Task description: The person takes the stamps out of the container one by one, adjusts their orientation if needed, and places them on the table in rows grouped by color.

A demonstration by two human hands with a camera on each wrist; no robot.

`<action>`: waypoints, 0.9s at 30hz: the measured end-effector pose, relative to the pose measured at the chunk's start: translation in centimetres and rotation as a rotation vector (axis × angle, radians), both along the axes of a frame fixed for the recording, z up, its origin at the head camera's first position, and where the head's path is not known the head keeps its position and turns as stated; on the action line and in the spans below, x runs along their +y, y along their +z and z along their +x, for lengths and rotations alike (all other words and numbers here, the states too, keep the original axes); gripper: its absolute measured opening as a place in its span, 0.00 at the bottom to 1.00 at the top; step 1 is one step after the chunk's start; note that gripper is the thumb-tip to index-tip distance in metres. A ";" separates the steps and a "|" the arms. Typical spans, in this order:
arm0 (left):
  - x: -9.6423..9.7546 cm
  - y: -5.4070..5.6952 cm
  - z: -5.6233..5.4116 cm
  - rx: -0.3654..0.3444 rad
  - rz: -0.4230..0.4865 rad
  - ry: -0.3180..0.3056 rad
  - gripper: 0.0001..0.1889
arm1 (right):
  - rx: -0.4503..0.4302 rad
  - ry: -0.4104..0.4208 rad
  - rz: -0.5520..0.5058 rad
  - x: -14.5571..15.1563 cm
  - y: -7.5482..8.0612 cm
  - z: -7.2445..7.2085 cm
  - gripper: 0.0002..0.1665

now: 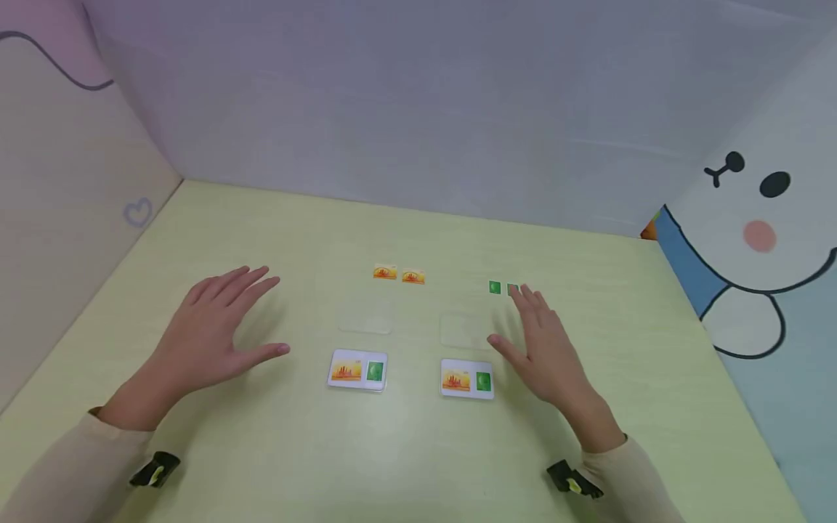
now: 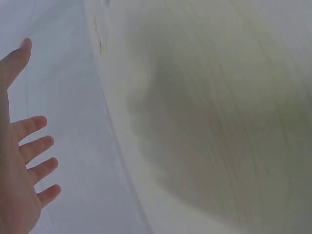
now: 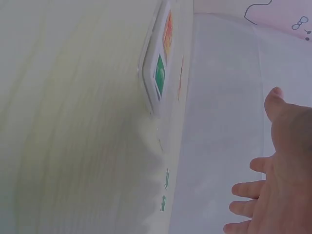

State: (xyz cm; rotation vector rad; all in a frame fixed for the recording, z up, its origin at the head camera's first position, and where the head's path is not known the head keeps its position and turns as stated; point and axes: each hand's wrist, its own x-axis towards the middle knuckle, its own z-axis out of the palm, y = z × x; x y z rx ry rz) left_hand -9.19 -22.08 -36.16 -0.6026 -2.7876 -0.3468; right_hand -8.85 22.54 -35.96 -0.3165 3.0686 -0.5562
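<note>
1. Sleeves (image 1: 85, 468) in a pale fabric enter from the bottom corners, each with a black fitting (image 1: 155, 469) beside it
2. On the pale worktop (image 1: 314, 450), between the arms, lie a left card (image 1: 357, 369) and a right card (image 1: 467, 378), both white, each bearing an orange picture beside a green one
3. Left hand (image 1: 212, 334) hovers above the worktop, well apart from the left card, its thumb spread away from the fingers
4. Right hand (image 1: 546, 352) hovers too, near the right card, thumb and fingers apart
5. Just beyond the cards lie two faint clear rectangles (image 1: 463, 330)
6. Farther back, two small green pieces (image 1: 495, 288) sit side by side, the right one partly hidden by fingertips in the head view
7. Slightly farther, to their left, lie two orange pieces (image 1: 385, 272)
8. Behind everything rises a greyish-lilac wall (image 1: 418, 109)
</note>
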 end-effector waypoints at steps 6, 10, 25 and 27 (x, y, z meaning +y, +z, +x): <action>0.4 -0.1 0.0 0.025 0.011 -0.044 0.45 | 0.021 0.035 0.012 -0.3 0.4 0.2 0.46; 0.5 -0.3 0.0 0.053 0.004 -0.066 0.44 | 0.042 0.064 0.002 -0.7 0.7 0.2 0.44; 1.3 -1.2 0.1 0.061 -0.053 -0.119 0.43 | 0.052 0.147 -0.022 -2.0 0.1 0.3 0.44; 1.5 -1.4 0.2 0.056 -0.057 -0.122 0.43 | 0.045 0.155 -0.019 -2.2 -0.1 0.4 0.43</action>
